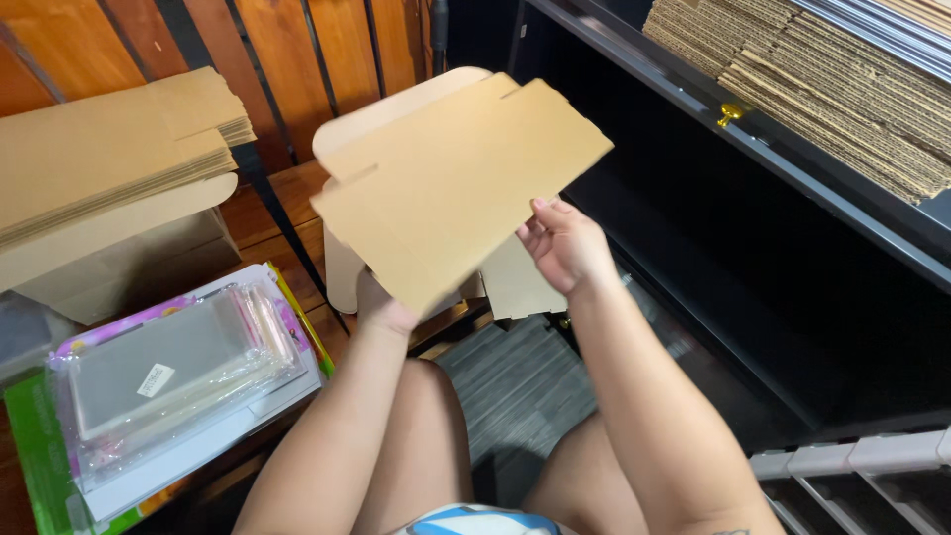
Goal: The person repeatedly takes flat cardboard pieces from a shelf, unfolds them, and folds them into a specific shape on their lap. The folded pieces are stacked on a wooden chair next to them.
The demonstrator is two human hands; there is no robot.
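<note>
I hold a flat, unfolded brown cardboard box blank point(456, 178) up in front of me, tilted, with its flaps and slots showing. My left hand point(381, 309) grips its lower edge from beneath, mostly hidden by the board. My right hand point(563, 243) holds the right lower edge, thumb on the front side. Both my forearms rise from my knees at the bottom of the view.
A stack of flat cardboard blanks point(109, 159) lies at the left on a wooden bench point(287, 203). Clear plastic sleeves point(173, 372) rest on colourful packages at lower left. A black shelf unit point(753, 248) stands right, with corrugated cardboard sheets point(822, 79) on top.
</note>
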